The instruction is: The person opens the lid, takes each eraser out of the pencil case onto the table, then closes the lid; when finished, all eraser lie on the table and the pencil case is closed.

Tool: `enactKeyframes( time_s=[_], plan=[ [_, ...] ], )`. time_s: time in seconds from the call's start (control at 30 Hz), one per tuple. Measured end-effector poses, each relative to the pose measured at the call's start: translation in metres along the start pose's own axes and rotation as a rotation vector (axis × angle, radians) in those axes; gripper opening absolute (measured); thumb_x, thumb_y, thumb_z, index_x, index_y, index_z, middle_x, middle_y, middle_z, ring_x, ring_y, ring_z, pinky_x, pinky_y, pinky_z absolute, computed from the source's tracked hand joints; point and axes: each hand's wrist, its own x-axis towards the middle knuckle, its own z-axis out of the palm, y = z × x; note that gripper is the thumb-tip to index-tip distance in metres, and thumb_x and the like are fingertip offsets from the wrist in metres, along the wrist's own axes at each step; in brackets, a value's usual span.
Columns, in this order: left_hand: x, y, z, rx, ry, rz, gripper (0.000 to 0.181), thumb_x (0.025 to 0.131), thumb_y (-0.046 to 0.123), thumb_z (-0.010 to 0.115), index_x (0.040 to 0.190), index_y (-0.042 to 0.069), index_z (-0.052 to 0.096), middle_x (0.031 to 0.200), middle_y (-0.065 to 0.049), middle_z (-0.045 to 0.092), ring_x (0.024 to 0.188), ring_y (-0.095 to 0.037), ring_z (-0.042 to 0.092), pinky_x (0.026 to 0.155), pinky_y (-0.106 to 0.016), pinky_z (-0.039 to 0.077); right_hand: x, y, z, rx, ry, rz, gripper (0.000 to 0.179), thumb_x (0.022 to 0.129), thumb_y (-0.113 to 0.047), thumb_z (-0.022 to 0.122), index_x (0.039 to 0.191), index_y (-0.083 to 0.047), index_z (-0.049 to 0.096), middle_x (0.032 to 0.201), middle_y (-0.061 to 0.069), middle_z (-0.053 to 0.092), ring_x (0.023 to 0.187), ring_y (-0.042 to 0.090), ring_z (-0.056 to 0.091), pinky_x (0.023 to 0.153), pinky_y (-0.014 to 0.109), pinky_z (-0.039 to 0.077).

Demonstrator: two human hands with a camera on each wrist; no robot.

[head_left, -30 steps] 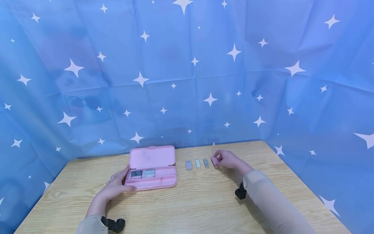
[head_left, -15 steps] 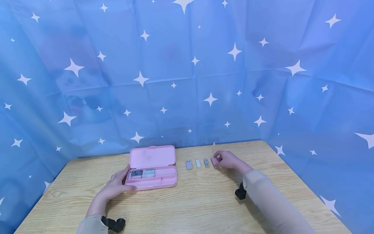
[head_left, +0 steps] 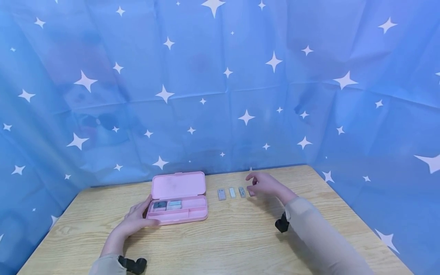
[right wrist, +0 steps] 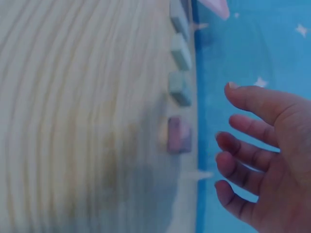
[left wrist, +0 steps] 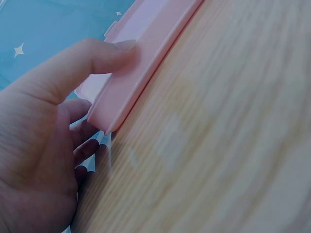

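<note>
Near the half-hidden pink block (head_left: 251, 191), right fingers (right wrist: 248, 154) apart, left fingers (left wrist: 104, 57) around case (head_left: 178, 186).

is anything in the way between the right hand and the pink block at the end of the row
Nothing visible stands between the right hand and the pink block. The row's other three blocks lie to its left, toward the open pink case.

My head camera looks forward and down across the table (head_left: 206, 244); close up, my wrist cameras face my left hand (left wrist: 43, 131) and the case (left wrist: 158, 43), my right hand (right wrist: 286, 162) and the small blocks (right wrist: 180, 90). The head view, farther back, shares both.
</note>
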Motion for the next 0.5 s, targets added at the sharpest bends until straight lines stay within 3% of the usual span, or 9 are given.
enactKeyframes(
  time_s=[0.1,0.27,0.5],
  plan=[
    [-0.001,-0.001,0.000,-0.003,0.001,0.001,0.113,0.073,0.046,0.080,0.156,0.011,0.012,0.155,-0.027,0.014,0.136,-0.048,0.013,0.102,-0.071,0.018,0.003,-0.016,0.003,0.013,-0.034,-0.035,0.039,0.091,-0.017,0.068,0.126,-0.003,0.059,0.078,0.008,0.060,0.060,0.028,0.058,0.057,0.034,0.046],
    [0.000,-0.002,0.000,0.000,0.007,0.015,0.113,0.072,0.045,0.080,0.156,0.010,0.012,0.154,-0.027,0.015,0.136,-0.048,0.014,0.102,-0.071,0.019,0.010,-0.040,0.014,0.013,-0.079,-0.069,0.034,0.092,-0.017,0.067,0.125,-0.012,0.061,0.088,0.003,0.058,0.045,0.015,0.040,0.045,0.030,0.040],
    [0.002,-0.003,0.001,-0.008,0.006,0.001,0.115,0.071,0.046,0.080,0.156,0.011,0.012,0.155,-0.026,0.015,0.136,-0.046,0.013,0.103,-0.070,0.020,0.030,-0.075,0.031,-0.088,-0.139,-0.183,0.033,0.090,-0.016,0.069,0.123,-0.018,0.063,0.090,-0.003,0.060,0.072,0.015,0.056,0.064,0.033,0.048]
  ],
)
